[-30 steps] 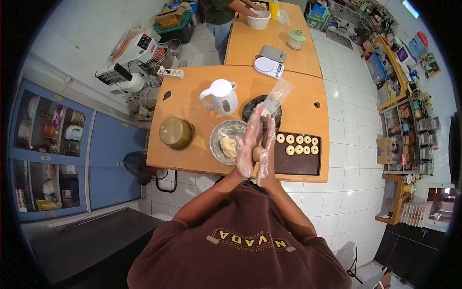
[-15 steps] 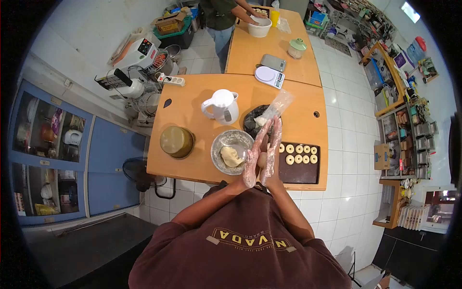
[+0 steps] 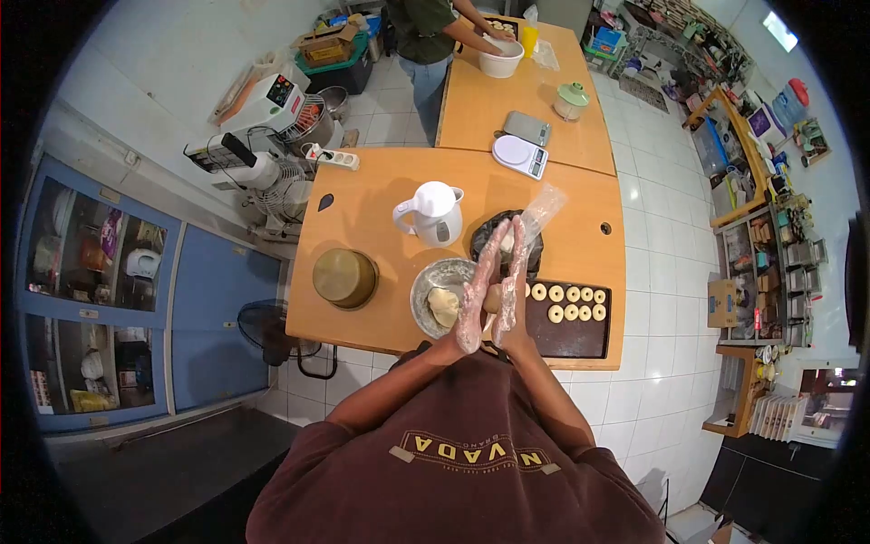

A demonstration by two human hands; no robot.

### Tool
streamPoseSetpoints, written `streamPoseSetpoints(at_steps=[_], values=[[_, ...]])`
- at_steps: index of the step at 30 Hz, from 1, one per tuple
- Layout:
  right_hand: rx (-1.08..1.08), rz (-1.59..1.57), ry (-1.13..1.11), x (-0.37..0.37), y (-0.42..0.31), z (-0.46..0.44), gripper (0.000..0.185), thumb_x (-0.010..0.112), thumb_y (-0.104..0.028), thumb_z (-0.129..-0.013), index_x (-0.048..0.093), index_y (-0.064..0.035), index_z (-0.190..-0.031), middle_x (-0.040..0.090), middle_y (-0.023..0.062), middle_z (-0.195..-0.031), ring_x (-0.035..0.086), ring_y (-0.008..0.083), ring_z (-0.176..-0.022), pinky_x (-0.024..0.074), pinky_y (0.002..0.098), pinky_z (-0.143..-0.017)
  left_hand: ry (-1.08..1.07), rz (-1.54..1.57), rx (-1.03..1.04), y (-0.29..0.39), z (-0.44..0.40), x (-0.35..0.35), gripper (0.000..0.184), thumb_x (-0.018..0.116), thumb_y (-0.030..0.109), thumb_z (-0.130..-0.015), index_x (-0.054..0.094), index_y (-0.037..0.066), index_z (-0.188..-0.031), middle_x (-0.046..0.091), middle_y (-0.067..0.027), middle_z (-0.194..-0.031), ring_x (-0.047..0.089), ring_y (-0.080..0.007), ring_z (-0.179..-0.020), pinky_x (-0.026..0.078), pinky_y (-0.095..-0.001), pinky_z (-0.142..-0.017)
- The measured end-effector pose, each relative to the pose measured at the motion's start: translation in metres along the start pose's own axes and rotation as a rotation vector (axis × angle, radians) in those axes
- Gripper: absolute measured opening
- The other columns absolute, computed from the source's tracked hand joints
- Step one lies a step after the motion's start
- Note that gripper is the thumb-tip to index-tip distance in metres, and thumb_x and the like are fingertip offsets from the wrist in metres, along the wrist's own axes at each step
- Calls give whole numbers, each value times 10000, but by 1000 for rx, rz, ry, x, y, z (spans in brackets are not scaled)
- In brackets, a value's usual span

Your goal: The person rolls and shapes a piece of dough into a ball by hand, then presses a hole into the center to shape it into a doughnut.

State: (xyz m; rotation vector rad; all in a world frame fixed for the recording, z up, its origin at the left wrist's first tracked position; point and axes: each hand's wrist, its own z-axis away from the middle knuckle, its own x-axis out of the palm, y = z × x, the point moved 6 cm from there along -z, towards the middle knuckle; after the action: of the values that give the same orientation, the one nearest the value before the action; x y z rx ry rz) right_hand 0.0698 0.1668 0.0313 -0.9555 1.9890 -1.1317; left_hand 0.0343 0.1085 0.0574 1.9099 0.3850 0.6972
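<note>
My left hand (image 3: 478, 295) and my right hand (image 3: 511, 292) are held upright, palms facing, over the table's front part. Flour coats both, and their fingers are stretched out straight. A rounded brownish shape shows between the palms; I cannot tell whether it is a thumb or dough. Left of my left hand, a metal bowl (image 3: 422, 313) holds a pale lump of dough (image 3: 444, 306). Just beyond my fingertips lies a black plastic bag (image 3: 485, 234) with a clear plastic bag (image 3: 544, 209) on it. Beside my right hand is a dark baking tray (image 3: 580, 343) with several ring doughnuts (image 3: 573, 294).
A white electric kettle (image 3: 437, 215), a brownish round container (image 3: 344, 278), a power strip (image 3: 333, 158) and a white kitchen scale (image 3: 520, 156) stand on the wooden table (image 3: 399, 328). At the far table, a person (image 3: 426, 45) has their hands in a white tub (image 3: 501, 60).
The view has shifted slightly, so the tables and their things appear lower and farther right. My hands stay palm to palm, with their fingertips closer together.
</note>
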Motion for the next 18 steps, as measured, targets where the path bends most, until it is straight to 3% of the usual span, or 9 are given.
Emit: streamPoseSetpoints(at_steps=[2,6,10,11,14,15,18], values=[[-23,4,-4,4,4,-1,960,301,-668,-1048,34,27,-1655,56,236,-1733,50,397,-1607,60,499,-1286,52,19,50,7,-13,-12,1085,95,845,-958,57,33,-1676,64,-155,-1753,45,-295,-1622,25,-445,-1299],[23,-85,-39,17,-16,-6,1000,287,-707,-1032,30,34,-1653,61,228,-1736,56,401,-1606,47,495,-1286,147,75,-61,5,-24,-26,1039,109,827,-974,44,70,-1683,65,-103,-1758,101,-292,-1614,92,-455,-1303],[34,-54,-29,9,-39,-23,1013,272,-724,-1026,42,39,-1652,69,232,-1735,49,394,-1609,37,488,-1286,118,264,-196,-38,-3,-25,953,145,762,-1023,49,84,-1686,62,-92,-1762,109,-280,-1613,73,-445,-1304],[41,-55,-19,5,-38,-27,1014,276,-723,-1027,45,42,-1651,67,234,-1734,44,392,-1610,37,487,-1286,60,77,-118,-31,3,-22,964,136,759,-1022,39,61,-1681,51,-119,-1760,90,-289,-1616,52,-446,-1305],[42,-53,1,1,-25,-30,1012,291,-714,-1031,45,50,-1648,60,242,-1732,37,393,-1610,39,489,-1286,1,120,-8,13,-11,-9,852,163,651,-1082,105,43,-1676,74,-112,-1759,46,-254,-1621,1,-453,-1299],[43,-52,2,3,-25,-30,1010,295,-710,-1033,43,51,-1648,57,245,-1731,37,394,-1610,42,490,-1285,-15,115,74,18,-17,-11,915,156,705,-1054,106,34,-1674,79,-125,-1756,30,-252,-1623,-13,-452,-1296],[62,-55,-16,12,-33,-28,1000,306,-697,-1040,36,49,-1649,53,256,-1728,45,399,-1608,63,494,-1285,83,145,18,26,-30,-24,1039,157,798,-994,50,16,-1671,50,-140,-1755,71,-299,-1618,72,-463,-1302]])
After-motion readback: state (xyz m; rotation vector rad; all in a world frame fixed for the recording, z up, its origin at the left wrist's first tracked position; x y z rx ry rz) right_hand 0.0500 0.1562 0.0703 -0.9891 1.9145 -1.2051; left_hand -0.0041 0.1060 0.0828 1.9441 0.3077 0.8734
